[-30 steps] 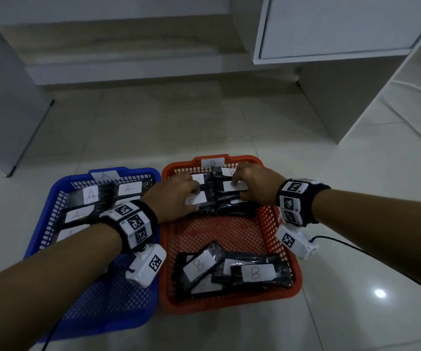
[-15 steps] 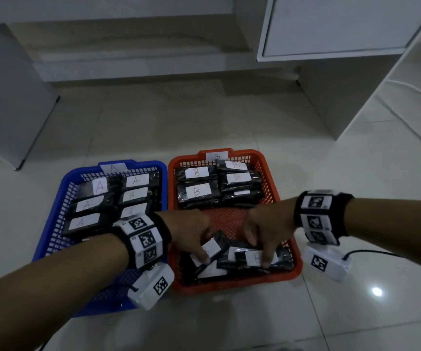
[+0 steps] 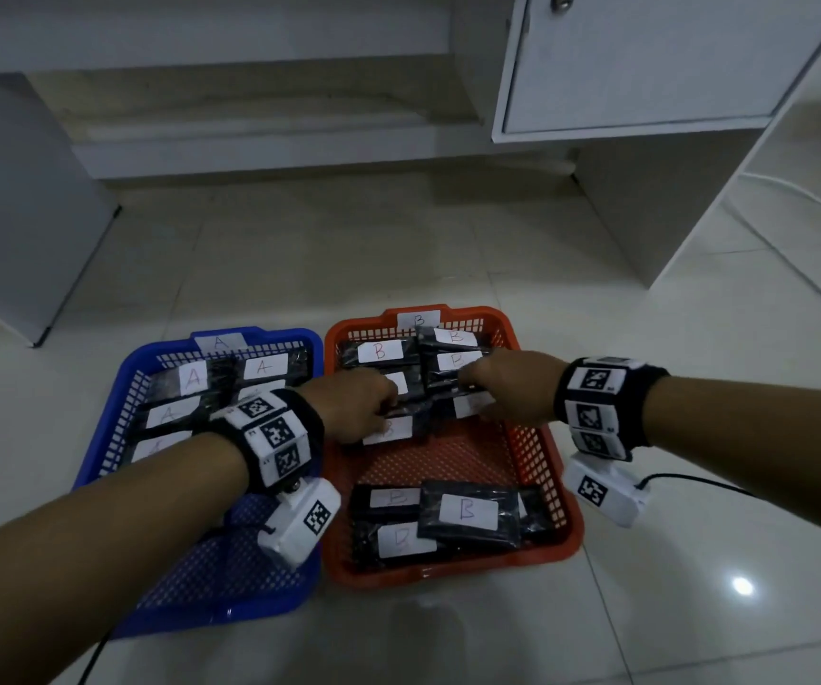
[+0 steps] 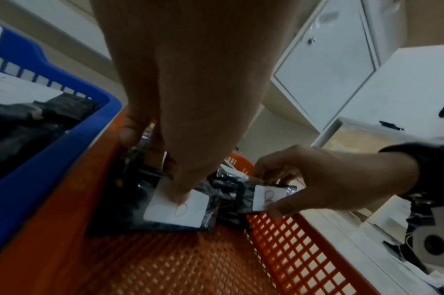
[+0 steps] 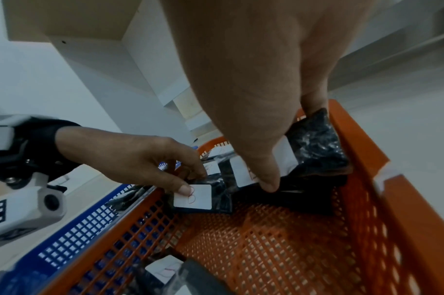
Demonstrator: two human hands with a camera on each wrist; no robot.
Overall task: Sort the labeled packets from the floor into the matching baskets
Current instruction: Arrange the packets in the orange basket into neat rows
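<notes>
Both hands are over the middle of the orange basket (image 3: pixel 569 516), which is tagged B. My left hand (image 3: pixel 380 412) pinches a black packet by its white B label (image 4: pixel 176 205), thumb on top, low over the mesh floor. Just to its right, my right hand (image 3: pixel 476 388) pinches another black B packet (image 5: pixel 314 151), thumb on its near edge. Several B packets (image 3: pixel 379 351) lie in rows at the far end, and more B packets (image 3: pixel 468 511) lie at the near end. The blue basket (image 3: pixel 102 437), tagged A, holds several A packets (image 3: pixel 193 378) in its far half.
The two baskets stand side by side on a pale tiled floor (image 3: pixel 349 249). A white cabinet (image 3: pixel 645 66) hangs over the far right and a grey panel (image 3: pixel 13 215) stands at the left. A black cable (image 3: pixel 695 482) trails from my right wrist.
A second ago both hands were at the far rows of the orange basket. They dropped to its near end, each took a B packet, and have carried them to the middle.
</notes>
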